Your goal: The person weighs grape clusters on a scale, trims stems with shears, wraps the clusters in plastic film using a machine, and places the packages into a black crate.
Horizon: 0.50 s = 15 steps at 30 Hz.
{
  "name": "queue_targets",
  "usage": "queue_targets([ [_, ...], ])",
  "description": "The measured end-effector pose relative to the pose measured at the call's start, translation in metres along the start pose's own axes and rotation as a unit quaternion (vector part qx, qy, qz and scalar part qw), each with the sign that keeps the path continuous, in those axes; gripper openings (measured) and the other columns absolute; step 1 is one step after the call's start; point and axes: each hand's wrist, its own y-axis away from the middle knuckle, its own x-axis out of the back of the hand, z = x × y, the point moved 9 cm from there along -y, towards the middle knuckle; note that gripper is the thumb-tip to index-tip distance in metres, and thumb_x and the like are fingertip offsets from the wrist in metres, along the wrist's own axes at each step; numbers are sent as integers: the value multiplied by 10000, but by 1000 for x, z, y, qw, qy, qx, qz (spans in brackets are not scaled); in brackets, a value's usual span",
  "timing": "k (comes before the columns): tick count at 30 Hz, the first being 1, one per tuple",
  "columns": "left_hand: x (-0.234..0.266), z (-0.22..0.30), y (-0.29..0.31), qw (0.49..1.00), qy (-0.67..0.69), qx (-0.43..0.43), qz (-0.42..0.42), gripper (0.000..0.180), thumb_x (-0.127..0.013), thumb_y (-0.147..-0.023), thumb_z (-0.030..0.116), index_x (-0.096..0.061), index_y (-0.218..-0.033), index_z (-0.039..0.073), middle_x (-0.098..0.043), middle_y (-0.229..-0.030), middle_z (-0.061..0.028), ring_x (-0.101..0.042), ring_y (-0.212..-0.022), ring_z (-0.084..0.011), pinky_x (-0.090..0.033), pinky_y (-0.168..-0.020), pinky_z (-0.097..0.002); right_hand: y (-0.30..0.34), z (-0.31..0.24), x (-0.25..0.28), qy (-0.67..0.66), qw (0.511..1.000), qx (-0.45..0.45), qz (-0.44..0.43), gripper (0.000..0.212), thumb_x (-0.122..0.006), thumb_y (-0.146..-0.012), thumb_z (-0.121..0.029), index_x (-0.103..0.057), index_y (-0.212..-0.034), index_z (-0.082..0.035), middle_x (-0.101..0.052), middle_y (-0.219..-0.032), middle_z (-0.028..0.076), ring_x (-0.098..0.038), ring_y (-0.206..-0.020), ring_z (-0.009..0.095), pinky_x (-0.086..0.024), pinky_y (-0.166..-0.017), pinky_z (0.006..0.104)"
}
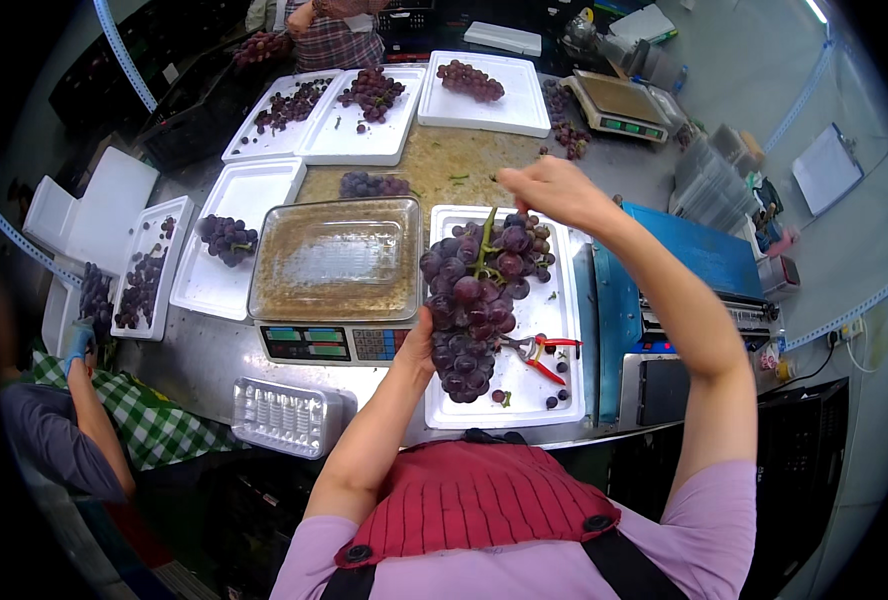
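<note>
A large bunch of purple grapes [469, 310] with a green stem hangs over a white foam tray [567, 260] in front of me. My left hand [419, 345] is closed on its left side, fingers mostly hidden behind the fruit. Just above the top of the bunch is my right hand [549, 188], its fingers pinched together; whatever they hold is too small to make out. Red-handled pruning shears [542, 362] lie in the tray below, blades toward the bunch. Loose grapes [554, 400] are scattered at the tray's near end, and more grapes show behind the bunch.
Left of the tray stands a weighing scale [334, 260] with a clear plastic box on it. Stacked clear boxes [289, 415] sit at the near edge. Blue equipment [684, 255] borders the right. More foam trays [484, 115] with grapes stand beyond. A co-worker's gloved hand [81, 342] is far left.
</note>
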Motion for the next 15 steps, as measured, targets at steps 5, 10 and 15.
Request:
queue_targets([
  [5,-2,2,6,993,86,-20,-82,1040,-812,-598,567,-360,-1411,102,-450,-1378,-173,-470,-1245,-373,-426,-987,-589,82,100,-13,-11,992,-16,122,347,-580,-882,-325,-633,-716,-24,-571,-607,25,-520,-563,125,-416,-535,290],
  [10,9,16,5,995,88,-39,29,863,-768,-705,450,-378,-1404,130,-471,-1356,-151,-491,-1224,-350,-449,-991,-529,160,190,-150,334,940,71,30,583,-724,-741,-324,-514,-1185,-10,-528,-1150,195,-504,-1096,329,-378,-939,460],
  [15,31,2,10,991,126,-33,41,657,-610,-836,370,-372,-1400,130,-474,-1342,-139,-498,-1213,-331,-456,-992,-505,168,214,-170,400,917,7,4,773,-742,-688,-193,-374,-1338,2,-420,-1312,223,-383,-1250,360,-271,-1049,527],
])
